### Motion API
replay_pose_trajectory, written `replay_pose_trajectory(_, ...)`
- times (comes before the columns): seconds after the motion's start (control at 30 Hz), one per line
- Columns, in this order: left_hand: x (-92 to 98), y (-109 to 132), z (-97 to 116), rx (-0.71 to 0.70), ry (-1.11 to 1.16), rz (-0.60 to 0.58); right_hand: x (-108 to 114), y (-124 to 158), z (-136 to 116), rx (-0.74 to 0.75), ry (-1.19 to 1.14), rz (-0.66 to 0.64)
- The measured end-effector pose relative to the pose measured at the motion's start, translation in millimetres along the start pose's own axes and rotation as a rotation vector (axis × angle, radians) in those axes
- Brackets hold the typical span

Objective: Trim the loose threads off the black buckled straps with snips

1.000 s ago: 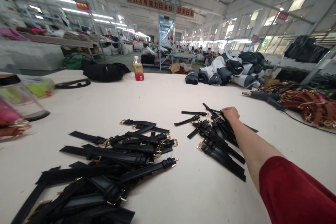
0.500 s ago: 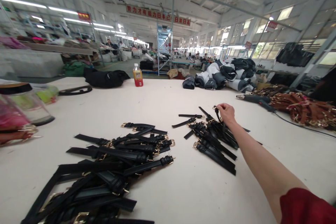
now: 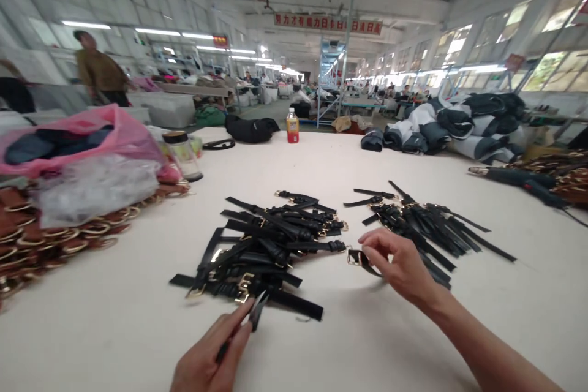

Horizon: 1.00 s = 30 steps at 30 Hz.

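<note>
My left hand (image 3: 214, 352) is closed around small thread snips (image 3: 258, 311), whose pointed blades stick out past the fingertips at the near edge of the left pile. Between thumb and fingers, my right hand (image 3: 402, 263) pinches a short black buckle strap (image 3: 367, 262); its gold buckle points left and its other end is hidden by the hand. A heap of black buckle straps (image 3: 271, 242) lies to the left, jumbled in several directions. Behind my right hand is a second pile of black straps (image 3: 425, 226), fanned out.
At left, a pink bag (image 3: 133, 135) and clear plastic rest by brown straps with gold rings (image 3: 68, 242). A jar (image 3: 182, 156), a drink bottle (image 3: 293, 127) and black cloth (image 3: 252, 128) stand farther back. A heat gun (image 3: 514, 177) and bundled fabric (image 3: 441, 125) are at right.
My view has swung left. My right hand has come back from the right pile toward me with a buckle strap. My left hand with the snips has entered the view.
</note>
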State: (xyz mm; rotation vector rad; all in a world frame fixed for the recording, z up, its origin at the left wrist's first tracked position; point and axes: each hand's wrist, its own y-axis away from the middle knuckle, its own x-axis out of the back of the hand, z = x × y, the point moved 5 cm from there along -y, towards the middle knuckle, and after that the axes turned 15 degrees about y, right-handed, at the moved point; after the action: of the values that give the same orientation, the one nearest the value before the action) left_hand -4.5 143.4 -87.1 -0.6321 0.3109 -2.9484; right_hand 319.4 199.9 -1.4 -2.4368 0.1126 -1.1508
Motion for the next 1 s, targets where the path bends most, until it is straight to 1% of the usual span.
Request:
replay_pose_trajectory(0.03,-3.6,4,9,0.076,0.091,0.008,-9,9,-9,-0.017,-0.059,-0.055)
replay_pose_trajectory(0.1,-15.8,11,29,0.21,0.298,0.078,-26,24,-19,-0.118,-0.218,-0.165)
replay_pose_trajectory(0.13,-27.4,14,39,0.264,0.41,0.064,-33,30,-22,-0.174,-0.294,-0.211)
replay_pose_trajectory(0.2,-55.0,17,56,0.314,0.591,-0.018,-43,38,-27,-0.258,-0.408,-0.264)
replay_pose_trajectory(0.23,-68.3,18,61,0.348,0.639,-0.051,-46,42,-30,-0.286,-0.449,-0.275)
replay_pose_trajectory(0.27,-79.5,18,64,0.385,0.666,-0.056,-49,45,-33,-0.306,-0.487,-0.283)
replay_pose_trajectory(0.3,-87.9,17,65,0.4,0.708,-0.028,-52,47,-37,-0.321,-0.522,-0.292)
replay_pose_trajectory(0.37,-103.2,16,66,0.418,0.835,-0.056,-57,52,-42,-0.342,-0.576,-0.307)
replay_pose_trajectory(0.4,-107.6,15,66,0.419,0.885,-0.068,-58,54,-45,-0.347,-0.585,-0.308)
replay_pose_trajectory(0.47,-110.6,16,64,0.431,0.968,-0.09,-61,58,-48,-0.355,-0.578,-0.301)
replay_pose_trajectory(0.53,-107.2,19,60,0.46,1.04,-0.089,-64,62,-49,-0.362,-0.571,-0.309)
replay_pose_trajectory(0.63,-99.5,24,52,0.524,1.098,-0.099,-73,70,-50,-0.356,-0.58,-0.358)
replay_pose_trajectory(0.7,-95.5,28,47,0.576,1.086,-0.103,-79,73,-51,-0.315,-0.562,-0.348)
replay_pose_trajectory(0.8,-91.3,32,42,0.64,1.054,-0.087,-81,74,-51,-0.202,-0.424,-0.267)
replay_pose_trajectory(0.9,-87.6,32,40,0.659,1.05,-0.073,-82,74,-51,-0.117,-0.281,-0.229)
replay_pose_trajectory(1.0,-84.1,31,40,0.651,1.03,-0.081,-85,75,-51,-0.086,-0.237,-0.231)
